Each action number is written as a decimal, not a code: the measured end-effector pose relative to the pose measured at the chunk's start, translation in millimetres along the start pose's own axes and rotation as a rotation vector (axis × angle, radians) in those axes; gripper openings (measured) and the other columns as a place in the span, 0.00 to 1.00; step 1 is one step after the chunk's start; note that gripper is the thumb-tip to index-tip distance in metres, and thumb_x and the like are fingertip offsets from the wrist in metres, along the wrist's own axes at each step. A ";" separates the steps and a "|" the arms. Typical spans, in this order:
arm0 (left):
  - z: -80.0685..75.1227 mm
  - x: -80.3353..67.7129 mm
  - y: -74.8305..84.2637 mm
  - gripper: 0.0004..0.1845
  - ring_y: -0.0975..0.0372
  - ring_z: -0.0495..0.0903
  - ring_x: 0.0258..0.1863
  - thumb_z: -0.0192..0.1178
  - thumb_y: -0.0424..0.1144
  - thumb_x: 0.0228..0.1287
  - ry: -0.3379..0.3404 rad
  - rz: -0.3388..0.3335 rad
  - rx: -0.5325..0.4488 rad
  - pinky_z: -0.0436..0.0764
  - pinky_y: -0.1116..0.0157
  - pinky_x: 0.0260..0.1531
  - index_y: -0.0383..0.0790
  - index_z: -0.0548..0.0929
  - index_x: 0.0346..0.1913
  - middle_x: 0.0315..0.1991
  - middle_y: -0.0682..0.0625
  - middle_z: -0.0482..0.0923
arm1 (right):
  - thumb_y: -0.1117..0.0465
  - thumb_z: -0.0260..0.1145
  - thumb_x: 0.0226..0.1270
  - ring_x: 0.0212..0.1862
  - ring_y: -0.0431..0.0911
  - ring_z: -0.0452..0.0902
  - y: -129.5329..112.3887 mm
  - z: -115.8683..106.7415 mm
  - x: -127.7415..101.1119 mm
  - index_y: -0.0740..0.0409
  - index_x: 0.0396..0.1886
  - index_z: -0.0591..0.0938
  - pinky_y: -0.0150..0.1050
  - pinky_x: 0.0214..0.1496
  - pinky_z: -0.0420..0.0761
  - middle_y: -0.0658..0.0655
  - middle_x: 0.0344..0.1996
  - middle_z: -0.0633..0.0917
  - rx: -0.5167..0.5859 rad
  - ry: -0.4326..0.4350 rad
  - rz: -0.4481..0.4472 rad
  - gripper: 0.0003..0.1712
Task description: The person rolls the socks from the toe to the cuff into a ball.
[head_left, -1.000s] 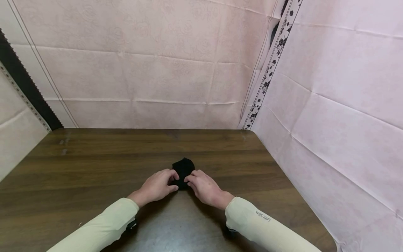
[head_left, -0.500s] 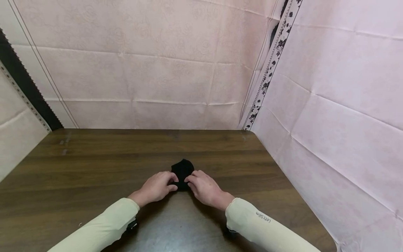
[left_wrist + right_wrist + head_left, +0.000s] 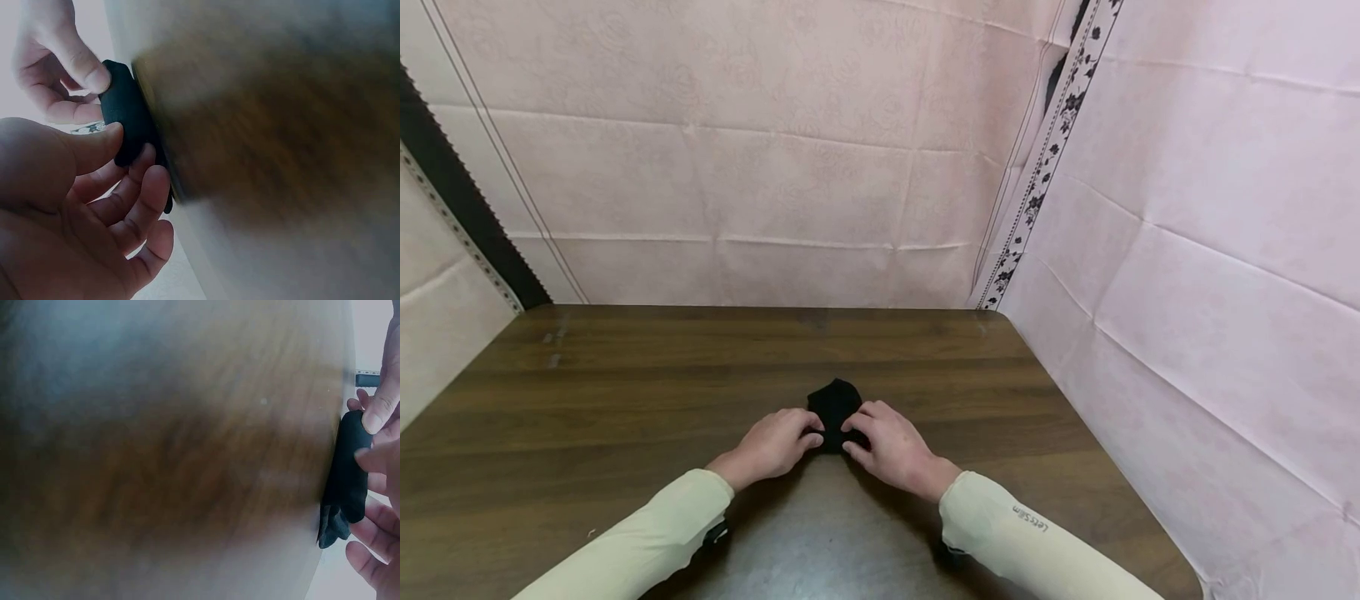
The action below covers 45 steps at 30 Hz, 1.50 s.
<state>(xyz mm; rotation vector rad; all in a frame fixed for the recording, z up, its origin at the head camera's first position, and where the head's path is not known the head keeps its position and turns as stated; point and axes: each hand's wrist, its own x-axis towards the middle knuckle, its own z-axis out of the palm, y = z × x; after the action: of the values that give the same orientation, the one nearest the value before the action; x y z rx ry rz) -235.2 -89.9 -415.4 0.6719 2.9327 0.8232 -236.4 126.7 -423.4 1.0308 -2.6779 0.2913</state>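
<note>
Black cloth [image 3: 836,402] near the middle of the brown wooden surface [image 3: 647,392], thick and roll-like along the near side. Pinched there from both sides, between thumb and fingers, by left hand [image 3: 770,447] and right hand [image 3: 895,447]. Changed since half a second ago: thumb of the right hand now lower and farther from the forefinger, with cloth and left hand almost in place; by judgement, more a shift of grip than of fabric. Far edge well beyond, backed by pale drapes [image 3: 790,183]; room for sideways movement on both flanks, wider to the left.
</note>
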 end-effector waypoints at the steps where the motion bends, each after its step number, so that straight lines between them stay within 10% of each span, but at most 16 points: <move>1: 0.3 0.2 -0.2 0.05 0.55 0.83 0.44 0.66 0.35 0.67 0.001 0.000 0.001 0.79 0.52 0.49 0.40 0.87 0.44 0.43 0.49 0.85 | 0.52 0.70 0.69 0.47 0.42 0.75 -0.2 -0.3 0.1 0.51 0.49 0.86 0.36 0.52 0.78 0.50 0.45 0.81 -0.001 -0.008 0.003 0.13; 45: -2.0 -1.8 0.3 0.08 0.59 0.78 0.39 0.72 0.36 0.60 0.030 -0.016 -0.001 0.78 0.52 0.46 0.45 0.86 0.41 0.38 0.53 0.79 | 0.54 0.63 0.75 0.47 0.44 0.75 -2.9 0.5 1.5 0.53 0.55 0.84 0.37 0.53 0.78 0.51 0.46 0.82 -0.054 -0.082 -0.015 0.15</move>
<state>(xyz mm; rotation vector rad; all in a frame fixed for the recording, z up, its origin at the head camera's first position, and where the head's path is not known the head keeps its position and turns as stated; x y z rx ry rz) -233.7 -91.5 -413.6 0.6414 2.9601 0.8399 -235.6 123.6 -423.1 1.0684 -2.7329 0.1757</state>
